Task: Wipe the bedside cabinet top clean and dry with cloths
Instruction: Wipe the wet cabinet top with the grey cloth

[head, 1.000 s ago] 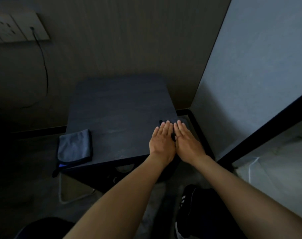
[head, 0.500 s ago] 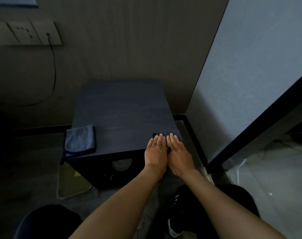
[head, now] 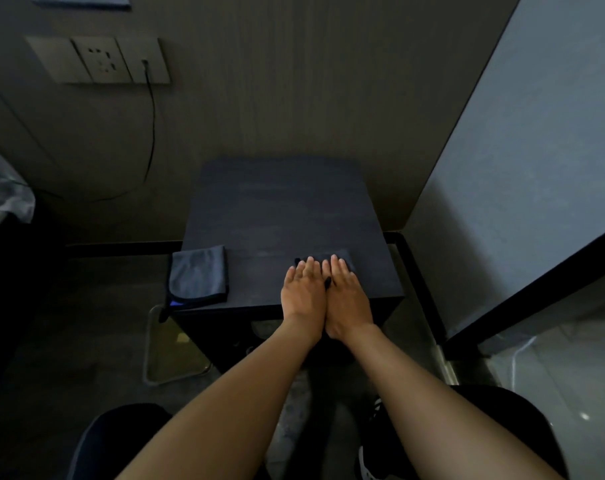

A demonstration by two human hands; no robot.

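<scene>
both hands (head: 325, 296) flat, pressing 1 dark cloth (head: 342, 256) near the cabinet top (head: 280, 209) front edge, 2nd cloth (head: 199, 273) unused at its left corner, so looks roughly mid-wipe

Two hands, left hand (head: 303, 294) and right hand (head: 348, 296); two cloths, a dark cloth (head: 342, 255) and a folded grey cloth (head: 198, 274); one cabinet (head: 280, 209); one wall socket panel (head: 102, 59); one cable (head: 151, 133).
</scene>
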